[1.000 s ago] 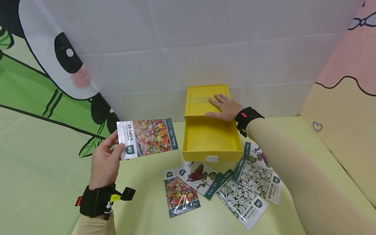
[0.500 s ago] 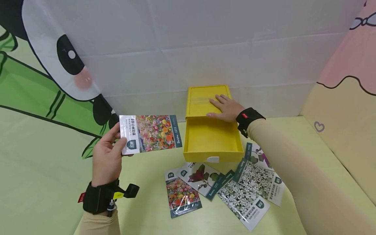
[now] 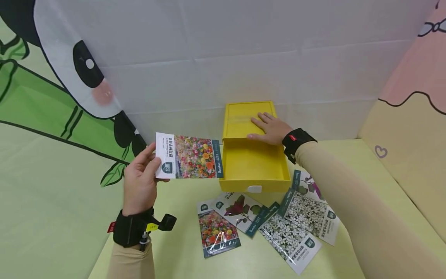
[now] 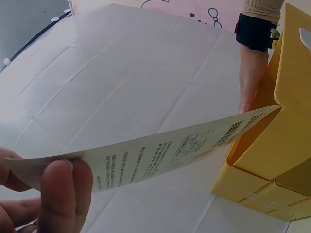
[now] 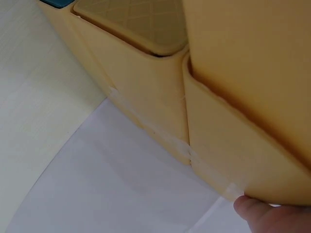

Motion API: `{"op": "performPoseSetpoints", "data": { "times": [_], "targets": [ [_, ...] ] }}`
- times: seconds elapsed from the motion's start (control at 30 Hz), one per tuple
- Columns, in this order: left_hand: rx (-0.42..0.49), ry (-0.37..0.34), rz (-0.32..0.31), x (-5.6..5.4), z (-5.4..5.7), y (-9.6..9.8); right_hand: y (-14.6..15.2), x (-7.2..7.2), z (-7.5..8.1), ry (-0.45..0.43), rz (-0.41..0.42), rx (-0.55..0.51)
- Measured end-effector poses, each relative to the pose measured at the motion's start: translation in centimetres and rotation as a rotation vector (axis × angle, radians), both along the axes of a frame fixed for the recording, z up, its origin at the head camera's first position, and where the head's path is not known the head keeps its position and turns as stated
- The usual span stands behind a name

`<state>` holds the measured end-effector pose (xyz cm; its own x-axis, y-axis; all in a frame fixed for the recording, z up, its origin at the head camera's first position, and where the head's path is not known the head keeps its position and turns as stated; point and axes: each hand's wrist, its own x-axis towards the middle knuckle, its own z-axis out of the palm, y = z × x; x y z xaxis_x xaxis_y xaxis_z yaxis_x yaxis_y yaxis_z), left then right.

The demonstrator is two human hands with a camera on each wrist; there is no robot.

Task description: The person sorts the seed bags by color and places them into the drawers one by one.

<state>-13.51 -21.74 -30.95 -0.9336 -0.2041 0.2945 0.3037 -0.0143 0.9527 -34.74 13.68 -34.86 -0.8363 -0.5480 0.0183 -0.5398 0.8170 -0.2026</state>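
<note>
My left hand (image 3: 141, 182) pinches a seed packet (image 3: 196, 157) by its white end, thumb on top. The packet has a colourful flower photo and lies level, its dark end at the left edge of the open drawer (image 3: 256, 159). In the left wrist view the packet's printed underside (image 4: 160, 150) reaches to the yellow box wall (image 4: 262, 141). My right hand (image 3: 273, 130) rests flat on top of the yellow drawer box (image 3: 240, 120), fingers spread. The drawer is pulled out, with a white tab (image 3: 254, 189) on its front. Fingertips (image 5: 252, 208) show at the box edge in the right wrist view.
Several seed packets lie on the pale table before the box: a flower-mix packet (image 3: 217, 236), a red-leaf packet (image 3: 240, 213), white-flower packets (image 3: 289, 236) and a partly covered purple-flower packet (image 3: 308, 186). A white sheet (image 3: 209, 69) hangs close behind the box.
My left hand has moved right and a little up with the seed packet, bringing its far end to the drawer's edge. My right hand stays on the box top.
</note>
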Motion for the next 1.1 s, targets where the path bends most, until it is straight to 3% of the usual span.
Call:
{"op": "performPoseSetpoints", "data": {
  "times": [0.23, 0.67, 1.1],
  "targets": [
    [-0.022, 0.01, -0.008, -0.8, -0.3, 0.8, 0.2, 0.2, 0.2, 0.008, -0.015, 0.014],
    [-0.094, 0.014, -0.09, -1.7, -0.6, 1.9, 0.0, 0.6, 0.4, 0.006, -0.021, 0.014],
    [-0.113, -0.053, -0.118, -2.9, -1.1, 3.2, -0.2, 0.3, 0.3, 0.003, -0.024, 0.022]
  ]
}}
